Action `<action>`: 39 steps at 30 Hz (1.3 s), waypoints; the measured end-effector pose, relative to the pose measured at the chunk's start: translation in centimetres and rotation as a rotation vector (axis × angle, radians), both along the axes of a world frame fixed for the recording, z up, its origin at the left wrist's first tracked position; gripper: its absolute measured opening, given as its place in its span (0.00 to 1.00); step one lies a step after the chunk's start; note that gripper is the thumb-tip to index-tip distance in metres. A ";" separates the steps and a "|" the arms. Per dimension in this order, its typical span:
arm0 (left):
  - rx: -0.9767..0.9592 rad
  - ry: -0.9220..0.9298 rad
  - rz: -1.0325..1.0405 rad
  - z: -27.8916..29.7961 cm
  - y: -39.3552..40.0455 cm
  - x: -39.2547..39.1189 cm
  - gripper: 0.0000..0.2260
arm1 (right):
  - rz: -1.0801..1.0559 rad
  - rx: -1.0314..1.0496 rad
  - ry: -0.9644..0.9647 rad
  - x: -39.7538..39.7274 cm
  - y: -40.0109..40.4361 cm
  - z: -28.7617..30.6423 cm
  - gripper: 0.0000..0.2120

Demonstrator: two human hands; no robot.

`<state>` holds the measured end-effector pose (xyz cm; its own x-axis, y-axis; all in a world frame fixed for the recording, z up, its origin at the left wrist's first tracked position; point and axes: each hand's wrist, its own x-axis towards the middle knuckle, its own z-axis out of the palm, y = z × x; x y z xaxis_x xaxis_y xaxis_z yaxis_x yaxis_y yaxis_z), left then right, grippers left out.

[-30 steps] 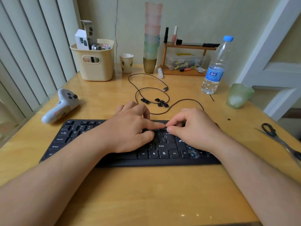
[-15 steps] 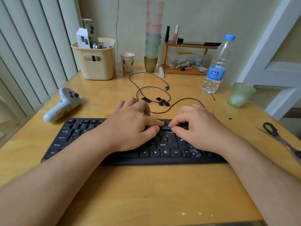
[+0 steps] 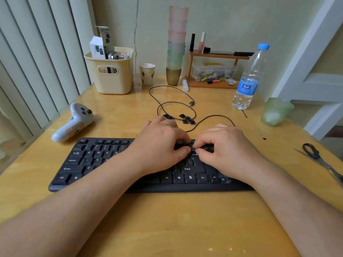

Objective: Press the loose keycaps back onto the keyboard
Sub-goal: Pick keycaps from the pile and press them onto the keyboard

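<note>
A black keyboard (image 3: 96, 160) lies across the wooden table (image 3: 167, 219) in front of me. My left hand (image 3: 159, 145) and my right hand (image 3: 226, 147) both rest over its right half, fingertips almost meeting near the top rows. The left thumb and forefinger pinch a dark keycap (image 3: 180, 144) down at the keyboard. The right thumb and forefinger curl at the same keycap's right end; it is mostly hidden. Several loose black keycaps (image 3: 186, 120) lie on the table just behind my hands, inside the loops of the keyboard's cable (image 3: 174, 102).
A white game controller (image 3: 74, 123) lies left of the keyboard. Scissors (image 3: 315, 154) lie at the right edge. Behind stand a green glass (image 3: 276, 112), a water bottle (image 3: 248, 80), a cream basket (image 3: 111, 75), a paper cup (image 3: 147, 74), stacked cups (image 3: 176, 45) and a small wooden shelf (image 3: 215, 71).
Both hands have slid away from me, from the middle rows up to the keyboard's top rows, with their fingertips staying close together.
</note>
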<state>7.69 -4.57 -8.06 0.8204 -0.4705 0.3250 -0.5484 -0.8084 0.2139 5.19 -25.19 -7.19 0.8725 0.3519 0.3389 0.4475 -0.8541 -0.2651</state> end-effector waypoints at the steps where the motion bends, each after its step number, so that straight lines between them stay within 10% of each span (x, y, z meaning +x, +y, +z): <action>1: -0.009 -0.001 0.000 0.0 0.0 0.0 0.16 | -0.002 0.030 0.016 0.1 0.0 0.2 0.04; 13: -0.054 0.037 -0.002 0.0 0.4 0.6 0.15 | -0.021 0.443 0.525 2.9 -1.8 2.1 0.04; 26: -0.085 0.059 -0.014 0.2 0.9 0.5 0.12 | 0.115 0.003 0.017 1.6 -1.5 0.1 0.05; 39: -0.005 0.114 -0.029 0.5 1.0 0.0 0.15 | 0.109 -0.185 -0.045 0.7 -1.3 -0.1 0.09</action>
